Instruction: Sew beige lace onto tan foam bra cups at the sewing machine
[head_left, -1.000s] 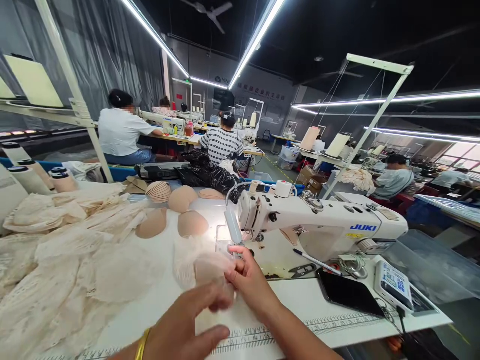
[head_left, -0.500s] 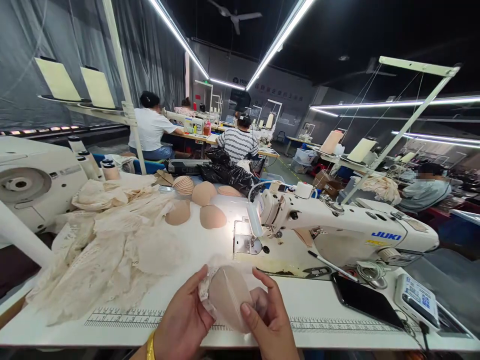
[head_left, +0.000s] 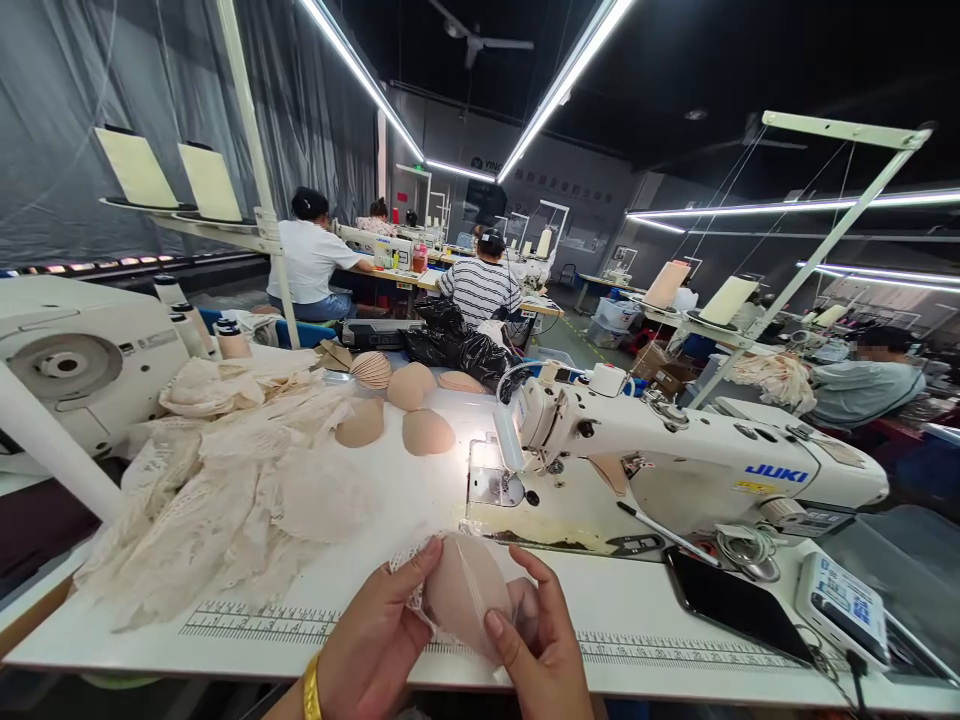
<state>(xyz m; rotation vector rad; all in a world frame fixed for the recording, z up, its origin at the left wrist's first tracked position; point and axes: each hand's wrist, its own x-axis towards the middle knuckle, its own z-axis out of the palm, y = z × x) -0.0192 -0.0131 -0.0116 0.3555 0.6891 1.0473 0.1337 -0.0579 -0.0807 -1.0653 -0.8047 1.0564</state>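
Between my two hands, above the front of the table, is a beige bra cup (head_left: 466,590) with sheer fabric and a lace edge round it. My left hand (head_left: 386,625) grips its left side, the thumb pressed on the lace near the top. On the lower right, my right hand (head_left: 544,635) pinches the cup, thumb in front; the other fingers are partly behind the sheer fabric. Cream lace pieces (head_left: 247,490) lie heaped to the left. Several loose beige cups, one of them a near cup (head_left: 429,432), rest beyond my hands.
A white sewing machine (head_left: 675,450) stands to the right, its needle plate (head_left: 495,487) lit. Thread snips (head_left: 636,545), a black phone (head_left: 735,605) and a white box (head_left: 844,605) lie at the right. A printed ruler (head_left: 262,622) runs along the front edge. Co-workers sit further off.
My left thumb has moved right onto the lace and cup edge, and the left hand sits closer round the cup. My right hand keeps its pinch. The camera view has shifted slightly.
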